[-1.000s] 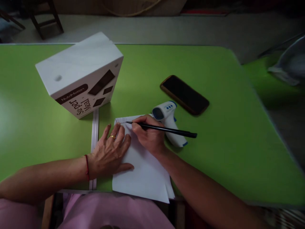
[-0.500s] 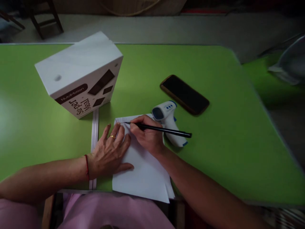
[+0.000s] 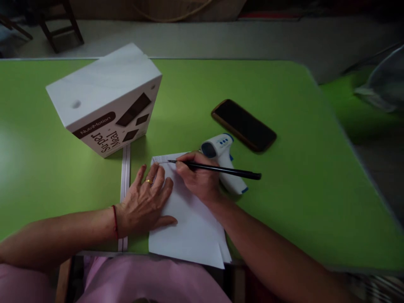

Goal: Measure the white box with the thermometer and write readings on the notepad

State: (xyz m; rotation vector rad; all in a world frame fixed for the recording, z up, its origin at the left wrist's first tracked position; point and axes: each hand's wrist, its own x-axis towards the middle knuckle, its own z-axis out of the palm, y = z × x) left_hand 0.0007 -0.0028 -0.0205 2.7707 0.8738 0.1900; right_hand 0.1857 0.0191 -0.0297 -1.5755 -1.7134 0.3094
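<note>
Right hand [image 3: 201, 179] grasps black pen [image 3: 227, 170], tip at top of white paper [image 3: 186, 235], lower centre; left hand [image 3: 147, 200] spread on paper, gripping nothing. Writing, apparently; next stroke calls for steady paper. Beyond: infrared thermometer [image 3: 224, 156], then smartphone [image 3: 244, 125], right of centre.

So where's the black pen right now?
In the head view, the black pen is in the person's right hand, just right of centre, its tip near the top of the paper and its shaft crossing over the white-and-blue thermometer.
</note>
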